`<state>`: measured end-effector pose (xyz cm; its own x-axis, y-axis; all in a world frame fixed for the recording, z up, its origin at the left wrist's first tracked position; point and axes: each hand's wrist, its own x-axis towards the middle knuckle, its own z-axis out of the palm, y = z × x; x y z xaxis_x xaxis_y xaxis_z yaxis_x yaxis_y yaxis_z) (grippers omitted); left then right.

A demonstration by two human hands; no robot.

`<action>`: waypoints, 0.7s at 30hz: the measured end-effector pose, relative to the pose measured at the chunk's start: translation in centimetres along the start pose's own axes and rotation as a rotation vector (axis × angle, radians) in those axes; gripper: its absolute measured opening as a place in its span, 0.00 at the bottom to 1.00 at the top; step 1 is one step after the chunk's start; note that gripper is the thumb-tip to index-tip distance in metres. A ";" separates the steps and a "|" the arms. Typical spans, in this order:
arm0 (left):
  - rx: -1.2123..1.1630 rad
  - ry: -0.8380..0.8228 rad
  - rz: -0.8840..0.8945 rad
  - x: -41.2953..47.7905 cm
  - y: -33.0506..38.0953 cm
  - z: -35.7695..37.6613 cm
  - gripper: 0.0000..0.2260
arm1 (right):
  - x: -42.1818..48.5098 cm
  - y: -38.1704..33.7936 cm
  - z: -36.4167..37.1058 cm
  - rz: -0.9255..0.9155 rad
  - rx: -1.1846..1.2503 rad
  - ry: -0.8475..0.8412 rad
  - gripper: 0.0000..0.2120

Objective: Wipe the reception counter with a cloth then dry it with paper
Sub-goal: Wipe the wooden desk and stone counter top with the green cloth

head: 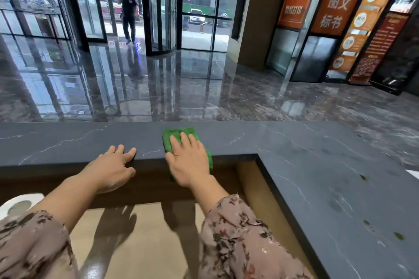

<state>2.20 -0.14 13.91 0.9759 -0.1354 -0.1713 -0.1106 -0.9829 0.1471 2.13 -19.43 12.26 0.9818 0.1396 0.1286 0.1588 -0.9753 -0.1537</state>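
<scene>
Grey marble desk runs left to right in front of you and turns toward you along the right side. Beyond it lies a glossy stone floor, with a person at the far glass doors. Your right hand lies flat, fingers spread, pressing the green cloth onto the desk top near its near edge, not gripping it. Your left hand rests open on that edge, just left of the cloth. A white paper roll sits low at near left.
</scene>
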 end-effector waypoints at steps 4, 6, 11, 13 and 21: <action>0.015 -0.012 0.006 0.0 -0.1 -0.2 0.28 | -2.3 6.9 -0.4 0.052 -0.086 0.064 0.27; 0.013 -0.011 0.010 -0.1 -0.1 -0.2 0.28 | -3.7 9.7 -0.4 0.229 -0.131 0.098 0.27; -0.014 0.029 0.034 -0.6 -0.3 0.0 0.29 | -5.3 9.0 -0.2 0.498 -0.076 0.217 0.28; -0.137 0.072 0.069 -1.4 -0.8 0.1 0.29 | -5.1 7.8 0.2 0.560 0.109 0.314 0.29; -0.456 0.345 -0.104 -4.9 -8.6 1.3 0.25 | -3.6 4.5 0.7 0.668 0.453 0.409 0.28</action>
<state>-1.88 8.81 12.19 0.9906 0.0832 0.1090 0.0072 -0.8255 0.5644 -0.62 -24.20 10.40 0.7840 -0.5879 0.1991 -0.3205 -0.6581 -0.6813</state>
